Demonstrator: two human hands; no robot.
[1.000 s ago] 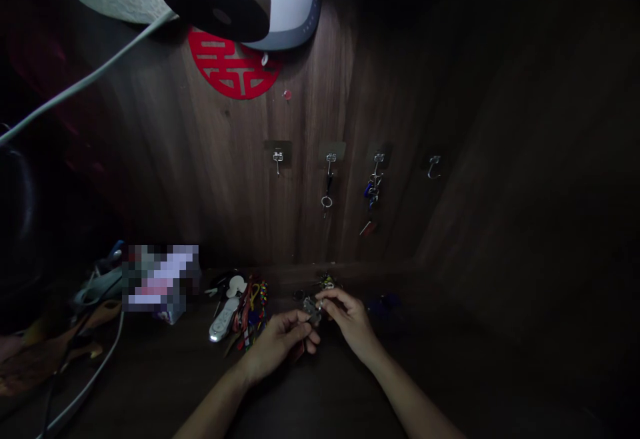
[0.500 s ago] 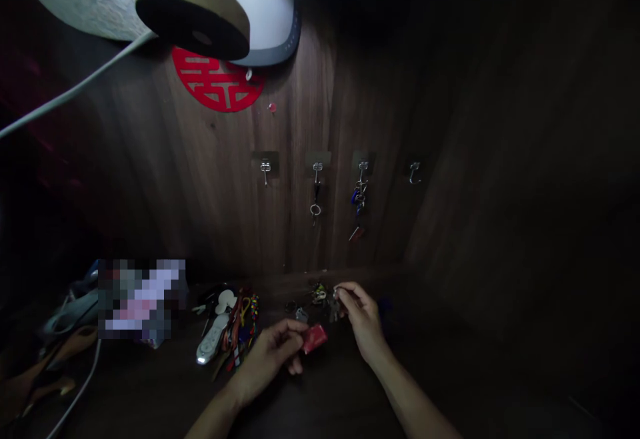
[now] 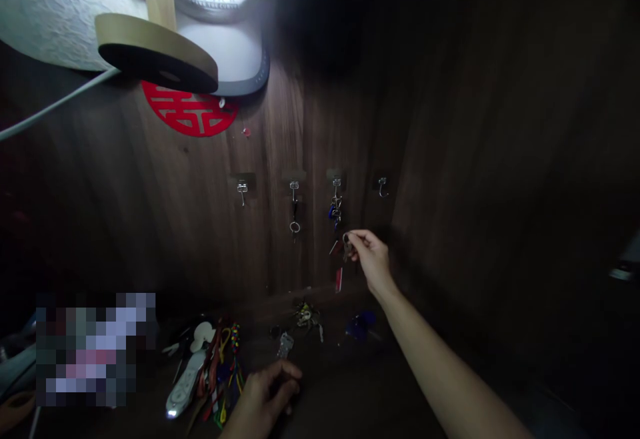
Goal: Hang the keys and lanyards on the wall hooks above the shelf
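Observation:
My right hand [image 3: 370, 255] is raised toward the wooden wall, fingers pinched on a key bunch [image 3: 346, 247] with a red tag [image 3: 339, 279] dangling below it. It is just below the row of metal hooks: an empty left hook [image 3: 243, 190], a hook with a ring [image 3: 295, 209], a hook with a blue key bunch [image 3: 335, 207] and an empty right hook [image 3: 383, 187]. My left hand [image 3: 267, 395] rests low on the dark shelf with fingers curled, near a loose silver key [image 3: 285, 344].
Loose keys [image 3: 305, 314], a blue fob [image 3: 360, 325], coloured lanyards [image 3: 223, 365] and a white remote [image 3: 185, 385] lie on the shelf. A lamp base [image 3: 155, 52], a cable [image 3: 50, 109] and a red paper cutout [image 3: 187, 111] are at the upper left.
My right hand lifted the keys with the red tag from the shelf up toward the hooks. My left hand let go of the tag and dropped back. The view tilted upward.

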